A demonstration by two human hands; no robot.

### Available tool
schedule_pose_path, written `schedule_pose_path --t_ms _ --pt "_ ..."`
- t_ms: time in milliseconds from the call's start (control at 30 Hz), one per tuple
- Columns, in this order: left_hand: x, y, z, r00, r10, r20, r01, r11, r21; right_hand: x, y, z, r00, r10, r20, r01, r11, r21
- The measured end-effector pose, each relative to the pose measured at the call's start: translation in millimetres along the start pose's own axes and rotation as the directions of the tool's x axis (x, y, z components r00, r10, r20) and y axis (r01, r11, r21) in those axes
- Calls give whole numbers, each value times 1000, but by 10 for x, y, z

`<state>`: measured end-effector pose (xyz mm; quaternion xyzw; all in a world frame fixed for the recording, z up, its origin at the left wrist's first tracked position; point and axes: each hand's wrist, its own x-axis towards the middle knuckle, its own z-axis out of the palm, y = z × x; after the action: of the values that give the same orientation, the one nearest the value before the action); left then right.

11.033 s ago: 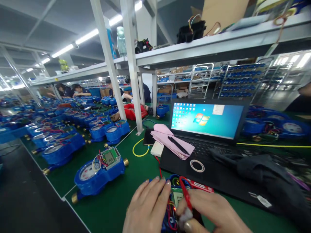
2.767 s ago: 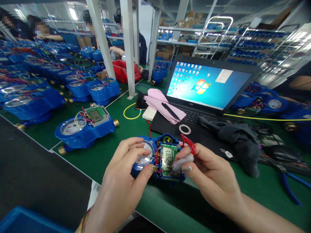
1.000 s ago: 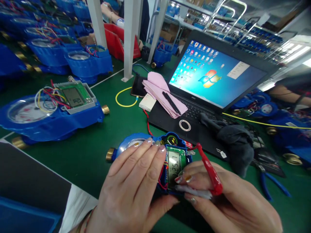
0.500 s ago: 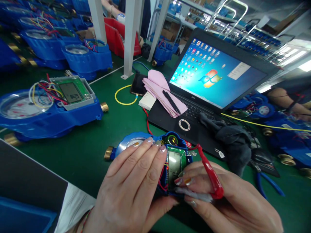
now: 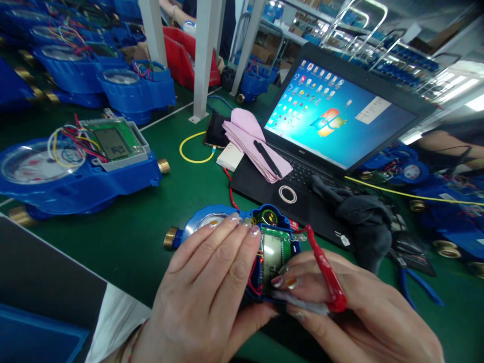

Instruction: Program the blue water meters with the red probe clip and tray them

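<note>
A blue water meter [image 5: 212, 222] with its cover off lies on the green bench in front of me, its green circuit board and small display [image 5: 273, 250] showing. My left hand [image 5: 207, 290] lies over the meter's dial, fingers wrapped round the body, thumb underneath. My right hand [image 5: 355, 312] grips the meter's right side and pinches a red clip [image 5: 327, 275] and a white wad [image 5: 302, 303]; two fingertips press on the display's lower edge.
An open black laptop [image 5: 333, 113] stands behind, with a pink cloth and pen [image 5: 253, 143], a tape ring [image 5: 287, 193] and a dark glove [image 5: 363, 217] on it. Another open blue meter [image 5: 75, 166] lies left. Blue pliers [image 5: 419, 287] lie right. Co-workers sit far back.
Over eleven seconds my view dropped to the meter. Within the last second both hands stay put on it; the display's digits have faded from sight.
</note>
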<state>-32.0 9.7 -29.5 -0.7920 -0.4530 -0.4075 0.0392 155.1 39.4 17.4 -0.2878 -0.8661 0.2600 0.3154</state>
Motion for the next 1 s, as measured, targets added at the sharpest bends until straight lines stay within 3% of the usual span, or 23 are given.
schedule_pose_path --t_ms 300,567,1000 --pt "11 2 15 1000 -1 1 1 1000 -4 2 -38 -44 1000 1 -6 -2 998 -58" --pt "-5 0 -7 1000 7 10 -7 1000 0 21 -77 -86 995 -6 97 16 994 -108" --pt "10 -4 7 1000 5 14 -5 1000 13 26 -90 -54 992 -4 126 24 987 -161"
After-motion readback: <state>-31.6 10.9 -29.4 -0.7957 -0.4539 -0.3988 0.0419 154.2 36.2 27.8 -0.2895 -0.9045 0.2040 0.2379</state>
